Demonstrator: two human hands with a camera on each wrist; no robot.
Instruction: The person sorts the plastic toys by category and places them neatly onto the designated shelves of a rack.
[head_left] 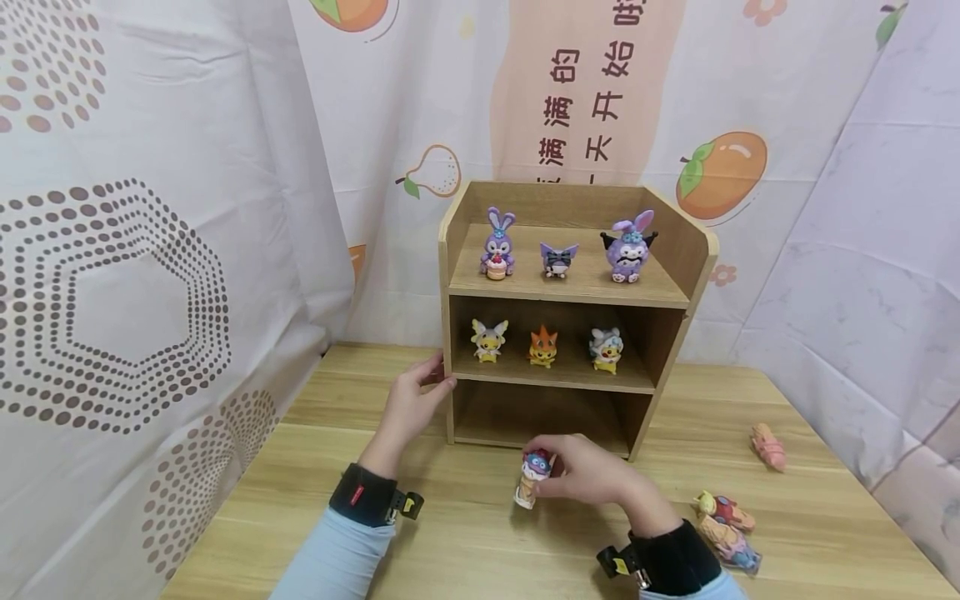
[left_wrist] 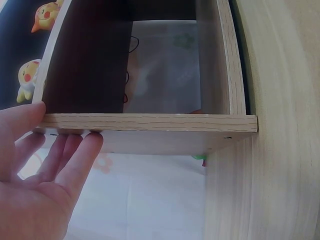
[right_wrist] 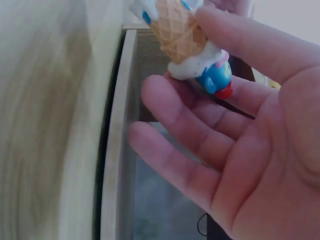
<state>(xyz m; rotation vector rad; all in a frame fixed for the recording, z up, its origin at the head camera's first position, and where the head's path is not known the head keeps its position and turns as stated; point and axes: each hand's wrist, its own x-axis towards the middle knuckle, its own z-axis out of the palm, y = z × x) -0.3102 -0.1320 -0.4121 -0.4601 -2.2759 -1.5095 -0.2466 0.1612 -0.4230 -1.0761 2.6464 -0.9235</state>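
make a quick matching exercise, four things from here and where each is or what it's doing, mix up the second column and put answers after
1. left hand
2. right hand
3. orange figure
4. pink-and-tan figure

A. on the middle shelf
B. holding the ice-cream-cone figure
C. on the table, right of the shelf unit
D. touching the shelf unit's left side

Pairs: 1-D, 2-B, 3-A, 4-C
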